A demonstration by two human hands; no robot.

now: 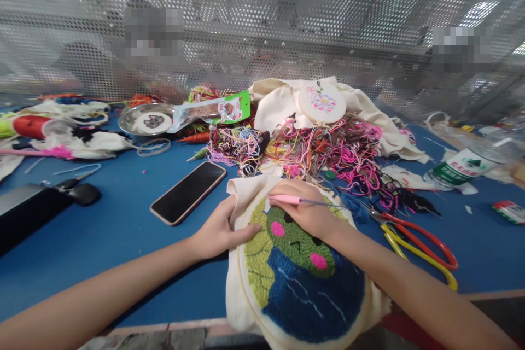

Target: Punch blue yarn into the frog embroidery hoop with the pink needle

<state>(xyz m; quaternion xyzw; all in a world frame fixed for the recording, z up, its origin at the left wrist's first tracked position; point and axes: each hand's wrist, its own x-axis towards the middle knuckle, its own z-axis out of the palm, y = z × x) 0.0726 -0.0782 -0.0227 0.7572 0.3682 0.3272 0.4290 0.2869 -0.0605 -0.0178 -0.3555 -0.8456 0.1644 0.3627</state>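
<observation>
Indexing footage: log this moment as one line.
left hand: holds hooped embroidery at edge | right hand: holds pink-handled tool over it | nearby: phone, yarn pile

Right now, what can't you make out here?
Head view, all:
Pink tool: tip, hidden by the right hand.
Green figure: part, under the same hand.
Hoop: bottom, cut off by the picture's lower edge.
Bottle label: fine print, too small and blurred.
</observation>
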